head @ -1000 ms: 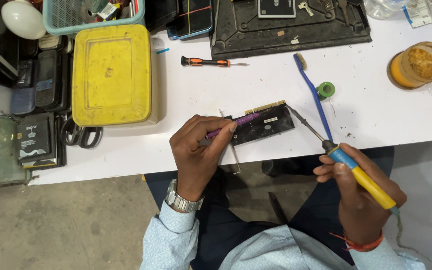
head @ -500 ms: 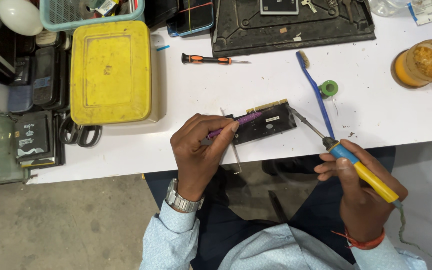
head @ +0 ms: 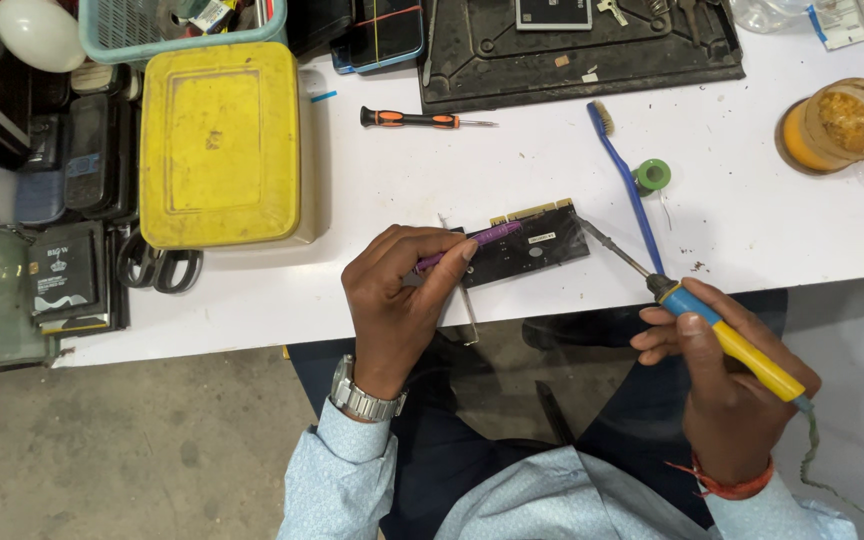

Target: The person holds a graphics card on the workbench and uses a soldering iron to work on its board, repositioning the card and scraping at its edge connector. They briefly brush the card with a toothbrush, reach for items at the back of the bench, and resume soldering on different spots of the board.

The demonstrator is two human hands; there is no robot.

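Observation:
A dark circuit board [head: 532, 250] with a gold edge connector lies near the front edge of the white table [head: 472, 170]. My left hand [head: 397, 300] pinches a purple pen-like tool [head: 482, 238] and lays it across the board's left end. My right hand [head: 717, 375] grips a soldering iron [head: 727, 335] with a blue and yellow handle. Its metal tip [head: 592, 235] touches the board's right end. A metal tweezer [head: 467, 305] lies under my left hand, sticking out over the table edge.
A blue toothbrush [head: 624, 180] and a green tape roll [head: 652, 176] lie right of the board. An orange-black screwdriver [head: 412, 119], yellow box [head: 220, 145], black mat [head: 572, 45], scissors [head: 157, 268], phones [head: 82, 160] and an amber jar [head: 837, 125] surround it.
The iron's tip has drawn in closer to the board's right end. My left hand and the purple tool have stayed in place.

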